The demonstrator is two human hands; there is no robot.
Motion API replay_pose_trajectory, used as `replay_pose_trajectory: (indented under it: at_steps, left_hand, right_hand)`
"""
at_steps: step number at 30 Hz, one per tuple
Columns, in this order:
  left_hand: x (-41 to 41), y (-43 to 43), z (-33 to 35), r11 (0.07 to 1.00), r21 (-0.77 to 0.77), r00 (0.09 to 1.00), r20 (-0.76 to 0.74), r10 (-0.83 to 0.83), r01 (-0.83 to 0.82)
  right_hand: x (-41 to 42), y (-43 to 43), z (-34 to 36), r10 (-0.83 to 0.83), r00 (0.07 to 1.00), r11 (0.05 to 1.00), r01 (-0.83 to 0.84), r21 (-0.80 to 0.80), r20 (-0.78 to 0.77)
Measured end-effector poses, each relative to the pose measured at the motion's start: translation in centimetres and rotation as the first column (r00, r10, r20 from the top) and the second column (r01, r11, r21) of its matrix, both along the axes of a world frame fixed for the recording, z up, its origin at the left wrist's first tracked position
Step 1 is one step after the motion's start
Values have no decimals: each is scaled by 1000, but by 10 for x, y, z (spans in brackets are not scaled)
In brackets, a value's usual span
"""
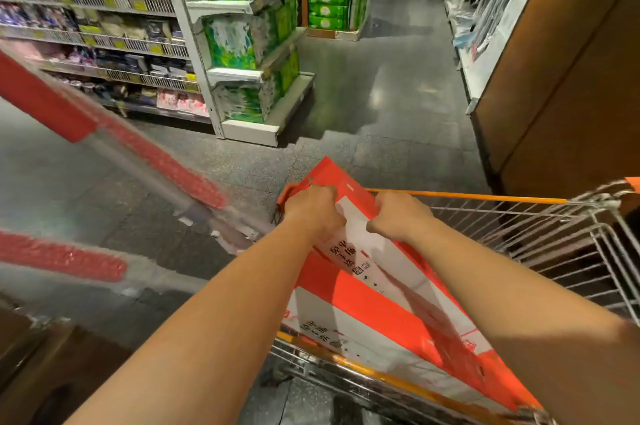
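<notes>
Supermarket aisle, seen from above my own arms: I hold a red-and-white box (363, 306) by its far end, just below the centre of the frame. My left hand (313, 213) and right hand (401, 216) sit side by side on that upper edge, the fingers of both curled tight round the cardboard, knuckles up.

The box slants from my hands down toward the lower right of the frame, lying over the near left corner of a wire cart (571, 244) and crossing its orange near rim. Whether the box rests on the rim or hangs just above it, I cannot tell. Black printed characters show on its white panels.

The cart fills the right and lower right of the frame, and its far orange rim runs from behind my right hand to the right edge. Two blurred red-padded bars (156, 154) cut across the left side. Stocked shelves (104, 33) stand at upper left, with green packs (239, 39) stacked at their end and more green cartons farther up the aisle. A brown panel (571, 78) rises at upper right over the dark speckled floor (381, 95).
</notes>
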State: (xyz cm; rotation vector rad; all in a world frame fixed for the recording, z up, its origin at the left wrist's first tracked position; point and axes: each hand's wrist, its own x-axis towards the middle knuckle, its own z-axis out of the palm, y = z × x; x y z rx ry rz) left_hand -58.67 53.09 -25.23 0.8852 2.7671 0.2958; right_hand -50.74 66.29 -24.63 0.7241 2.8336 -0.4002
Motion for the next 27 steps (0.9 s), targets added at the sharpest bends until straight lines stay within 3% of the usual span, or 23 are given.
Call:
replay_pose_trajectory:
  at_steps: [9, 15, 20, 27]
  left_hand:
    - [-41, 30, -31, 991, 66, 991, 78, 108, -113]
    - [-53, 28, -49, 985, 154, 992, 103, 66, -81]
    - [-56, 23, -55, 980, 177, 993, 92, 76, -92]
    - [-45, 30, -34, 982, 135, 990, 67, 122, -130]
  right_hand:
    - [-64, 43, -36, 139, 990, 983, -137, -121, 15]
    - [-77, 45, -55, 215, 977, 960, -208, -189, 15]
    - [-81, 43, -58, 180, 982, 954, -189, -233, -58]
    - [-62, 42, -40, -16, 992, 957, -21, -288, -124]
